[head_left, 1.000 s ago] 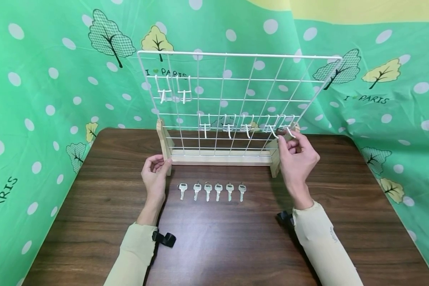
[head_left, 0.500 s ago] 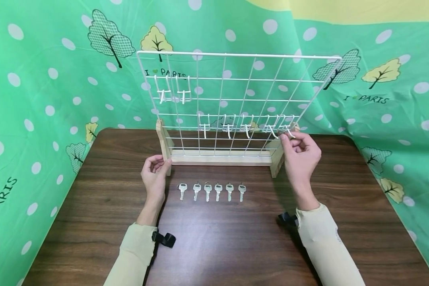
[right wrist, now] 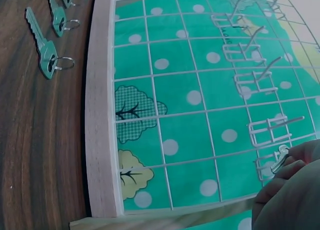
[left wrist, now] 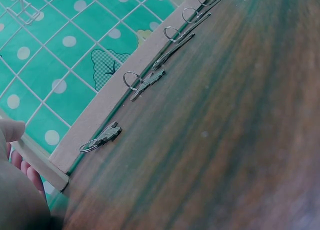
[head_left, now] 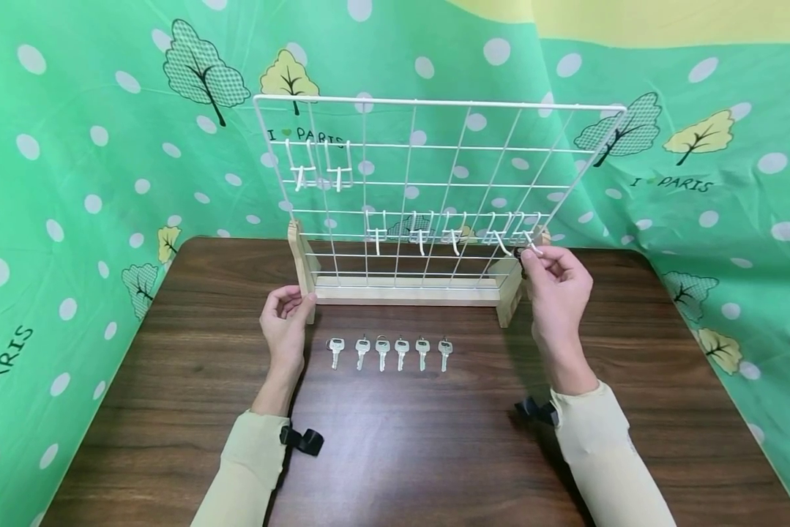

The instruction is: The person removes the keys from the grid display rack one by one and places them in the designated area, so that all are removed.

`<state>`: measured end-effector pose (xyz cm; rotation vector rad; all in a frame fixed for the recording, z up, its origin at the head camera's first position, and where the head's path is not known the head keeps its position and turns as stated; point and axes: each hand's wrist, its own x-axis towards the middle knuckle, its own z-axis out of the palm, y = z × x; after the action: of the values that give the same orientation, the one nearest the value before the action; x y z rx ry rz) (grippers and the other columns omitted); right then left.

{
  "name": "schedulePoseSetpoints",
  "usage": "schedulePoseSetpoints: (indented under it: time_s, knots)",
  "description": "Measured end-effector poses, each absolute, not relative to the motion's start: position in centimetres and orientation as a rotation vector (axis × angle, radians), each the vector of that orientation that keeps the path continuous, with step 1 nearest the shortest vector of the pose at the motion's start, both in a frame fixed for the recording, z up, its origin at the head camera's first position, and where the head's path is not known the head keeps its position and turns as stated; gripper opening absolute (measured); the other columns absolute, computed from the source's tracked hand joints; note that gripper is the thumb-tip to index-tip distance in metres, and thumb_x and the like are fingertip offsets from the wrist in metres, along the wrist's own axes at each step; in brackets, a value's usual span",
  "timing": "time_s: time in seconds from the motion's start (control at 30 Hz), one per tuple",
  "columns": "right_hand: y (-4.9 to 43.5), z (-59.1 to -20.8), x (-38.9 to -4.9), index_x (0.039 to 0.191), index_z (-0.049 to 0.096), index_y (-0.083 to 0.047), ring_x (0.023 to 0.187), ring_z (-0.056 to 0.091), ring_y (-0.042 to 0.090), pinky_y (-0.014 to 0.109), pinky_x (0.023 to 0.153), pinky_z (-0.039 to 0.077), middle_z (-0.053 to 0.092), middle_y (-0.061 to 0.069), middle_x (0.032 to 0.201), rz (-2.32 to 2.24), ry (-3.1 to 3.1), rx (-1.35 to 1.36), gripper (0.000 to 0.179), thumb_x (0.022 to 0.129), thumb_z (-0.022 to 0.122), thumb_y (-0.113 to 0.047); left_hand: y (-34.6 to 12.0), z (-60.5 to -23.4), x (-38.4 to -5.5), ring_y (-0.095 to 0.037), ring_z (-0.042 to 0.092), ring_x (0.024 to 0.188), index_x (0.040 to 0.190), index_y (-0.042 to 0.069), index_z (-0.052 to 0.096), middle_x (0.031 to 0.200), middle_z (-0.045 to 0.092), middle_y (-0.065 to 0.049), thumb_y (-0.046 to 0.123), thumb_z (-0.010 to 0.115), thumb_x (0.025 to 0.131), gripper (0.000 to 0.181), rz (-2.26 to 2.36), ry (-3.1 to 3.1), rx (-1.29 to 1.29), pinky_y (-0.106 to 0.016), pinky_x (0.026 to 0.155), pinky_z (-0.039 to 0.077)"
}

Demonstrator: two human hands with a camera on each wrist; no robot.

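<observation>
A white wire grid rack (head_left: 434, 104) stands in a wooden base (head_left: 408, 291) on the table. My left hand (head_left: 285, 326) grips the base's left upright (head_left: 300, 245); in the left wrist view the thumb lies on its near side, fingers behind. At the rack's lower right, my right hand (head_left: 559, 293) pinches a small metal key (right wrist: 281, 159) right at the rightmost hook (head_left: 533, 244). The fingers partly hide that key and hook. Several silver keys with rings, such as this key (head_left: 445, 354), lie in a row before the base.
More white hooks hang on the grid: an upper-left pair, including this hook (head_left: 339, 176), and several along a lower wire, including this hook (head_left: 422, 238). A green patterned cloth (head_left: 105, 183) hangs behind the dark wooden table (head_left: 395, 454).
My right hand has shifted slightly right and down at the rightmost hook, and a dark bit of the key now shows beside the thumb. The left hand stays in place.
</observation>
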<state>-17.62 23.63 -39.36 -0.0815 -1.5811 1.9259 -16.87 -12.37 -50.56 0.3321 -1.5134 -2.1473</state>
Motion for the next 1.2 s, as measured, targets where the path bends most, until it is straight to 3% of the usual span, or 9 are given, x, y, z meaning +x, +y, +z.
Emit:
schedulePoseSetpoints:
  time_s: [0.77, 1.2]
  knots:
    - [23.7, -38.3, -15.5, 0.085, 0.074, -0.001, 0.045, 0.038, 0.004, 0.017, 0.042, 0.024, 0.055, -0.001, 0.063, 1.984, -1.523, -0.066, 0.015, 0.097, 0.074, 0.009, -12.3, -50.5, -16.9, -0.011, 0.066, 0.09, 0.104, 0.002, 0.07, 0.096, 0.068, 0.0, -0.015, 0.081, 0.087, 0.026, -2.149, -1.513, 0.337, -0.017, 0.081, 0.055]
    - [24.1, -38.3, -14.5, 0.086, 0.073, 0.002, 0.046, 0.037, 0.008, 0.019, 0.043, 0.025, 0.054, 0.001, 0.065, 2.017, -1.517, -0.04, 0.013, 0.097, 0.074, 0.01, -12.3, -50.6, -16.9, -0.01, 0.065, 0.089, 0.102, 0.005, 0.07, 0.096, 0.068, 0.001, -0.015, 0.08, 0.087, 0.027, -2.149, -1.511, 0.333, -0.017, 0.081, 0.054]
